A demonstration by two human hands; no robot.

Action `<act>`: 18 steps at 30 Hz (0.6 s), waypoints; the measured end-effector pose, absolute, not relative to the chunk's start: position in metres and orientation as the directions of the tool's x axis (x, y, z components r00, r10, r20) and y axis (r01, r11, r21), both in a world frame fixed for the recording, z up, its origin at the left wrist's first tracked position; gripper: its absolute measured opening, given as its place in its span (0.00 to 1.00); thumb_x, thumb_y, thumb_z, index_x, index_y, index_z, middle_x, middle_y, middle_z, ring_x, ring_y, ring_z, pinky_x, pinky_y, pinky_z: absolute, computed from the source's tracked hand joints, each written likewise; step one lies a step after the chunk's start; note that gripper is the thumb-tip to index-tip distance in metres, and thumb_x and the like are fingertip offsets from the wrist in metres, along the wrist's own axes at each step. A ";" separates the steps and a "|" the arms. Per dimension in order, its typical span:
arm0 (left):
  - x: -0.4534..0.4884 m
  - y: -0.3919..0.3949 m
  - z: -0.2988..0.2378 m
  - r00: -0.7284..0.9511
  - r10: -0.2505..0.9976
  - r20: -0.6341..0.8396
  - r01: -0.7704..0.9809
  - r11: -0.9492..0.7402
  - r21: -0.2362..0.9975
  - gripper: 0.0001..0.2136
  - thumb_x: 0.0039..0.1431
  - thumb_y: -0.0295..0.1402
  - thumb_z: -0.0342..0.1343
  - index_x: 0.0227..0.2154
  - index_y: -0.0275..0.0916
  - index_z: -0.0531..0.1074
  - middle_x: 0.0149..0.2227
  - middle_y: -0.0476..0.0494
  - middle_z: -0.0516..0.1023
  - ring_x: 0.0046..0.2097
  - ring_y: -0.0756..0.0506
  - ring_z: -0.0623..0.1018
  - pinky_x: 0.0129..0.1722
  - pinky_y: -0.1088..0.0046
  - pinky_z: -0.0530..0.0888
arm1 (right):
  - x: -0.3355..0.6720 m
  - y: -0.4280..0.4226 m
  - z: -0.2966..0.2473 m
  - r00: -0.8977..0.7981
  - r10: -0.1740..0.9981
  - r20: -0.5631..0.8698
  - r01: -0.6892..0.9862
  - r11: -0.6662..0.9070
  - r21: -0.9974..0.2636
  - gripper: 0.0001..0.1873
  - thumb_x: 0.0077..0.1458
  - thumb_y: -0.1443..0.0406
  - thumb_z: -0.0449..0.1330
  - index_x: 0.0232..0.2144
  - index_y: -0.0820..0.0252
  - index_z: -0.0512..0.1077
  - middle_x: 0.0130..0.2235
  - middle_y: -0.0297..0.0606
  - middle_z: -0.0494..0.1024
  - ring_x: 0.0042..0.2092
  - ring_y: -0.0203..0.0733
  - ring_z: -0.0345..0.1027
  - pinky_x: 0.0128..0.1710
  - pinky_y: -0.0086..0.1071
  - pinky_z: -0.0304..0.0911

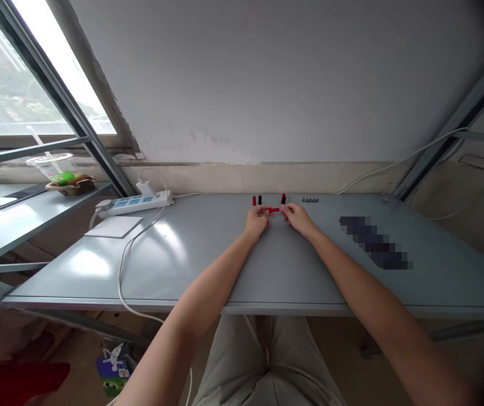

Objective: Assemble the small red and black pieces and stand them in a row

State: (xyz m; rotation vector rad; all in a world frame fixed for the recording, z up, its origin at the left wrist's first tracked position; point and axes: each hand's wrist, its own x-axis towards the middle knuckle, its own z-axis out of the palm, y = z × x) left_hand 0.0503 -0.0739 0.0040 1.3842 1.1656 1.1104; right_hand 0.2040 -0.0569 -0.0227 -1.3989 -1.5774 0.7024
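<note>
My left hand (258, 220) is closed on a slim red stick (274, 210), which points to the right out of its fingertips. Just right of the stick's end, my right hand (297, 219) is pinched closed; anything between its fingers is too small to make out. Behind my left hand stand a short red cylinder (254, 200) and a short black cylinder (260, 199). A red and black piece (283, 198) is just behind my right fingertips. Several small dark pieces (310, 200) lie in a row to the right, near the wall.
On the grey desk (208, 254), a white power strip (136, 204) with a plug and a white flat square (114, 227) lie left. A white cable (124, 259) runs over the front edge. A blurred dark object (374, 243) lies right. A plastic cup (62, 166) stands far left.
</note>
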 end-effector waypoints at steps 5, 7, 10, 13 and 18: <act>0.050 -0.074 0.004 0.133 0.990 0.047 0.077 -0.057 0.995 0.10 0.56 0.25 0.46 0.39 0.33 0.69 0.37 0.39 0.75 0.20 0.58 0.64 0.23 0.80 0.64 | 0.204 -0.058 -0.022 0.026 0.970 0.242 0.456 0.204 -0.866 0.18 0.52 0.51 0.49 0.25 0.58 0.63 0.22 0.32 0.68 0.20 0.31 0.56 0.21 0.27 0.54; 0.050 -0.074 0.004 0.135 0.990 0.036 0.066 -0.045 0.997 0.10 0.57 0.25 0.46 0.40 0.33 0.69 0.37 0.39 0.75 0.20 0.58 0.65 0.22 0.80 0.63 | 0.204 -0.059 -0.020 0.027 0.972 0.233 0.458 0.195 -0.868 0.16 0.53 0.52 0.50 0.26 0.58 0.63 0.22 0.32 0.67 0.20 0.31 0.56 0.21 0.27 0.54; 0.049 -0.073 0.003 0.131 0.991 0.012 0.054 -0.019 0.998 0.11 0.57 0.25 0.46 0.41 0.32 0.69 0.38 0.39 0.75 0.19 0.58 0.65 0.20 0.80 0.62 | 0.204 -0.061 -0.017 0.035 0.975 0.221 0.459 0.181 -0.870 0.13 0.54 0.55 0.50 0.27 0.59 0.63 0.23 0.31 0.68 0.19 0.30 0.56 0.22 0.26 0.54; 0.049 -0.072 0.003 0.124 0.992 0.000 0.045 -0.006 0.999 0.11 0.57 0.26 0.46 0.41 0.32 0.68 0.38 0.38 0.75 0.19 0.58 0.65 0.20 0.80 0.62 | 0.205 -0.062 -0.015 0.029 0.977 0.210 0.448 0.175 -0.877 0.08 0.54 0.60 0.51 0.29 0.59 0.63 0.27 0.32 0.69 0.21 0.29 0.58 0.25 0.27 0.57; 0.049 -0.071 0.002 0.121 0.993 -0.002 0.063 -0.006 0.998 0.11 0.57 0.27 0.47 0.41 0.33 0.69 0.38 0.39 0.75 0.19 0.58 0.65 0.20 0.80 0.62 | 0.207 -0.063 -0.014 0.005 0.964 0.266 0.513 0.226 -0.828 0.12 0.52 0.61 0.53 0.38 0.60 0.65 0.35 0.36 0.72 0.25 0.31 0.62 0.30 0.29 0.60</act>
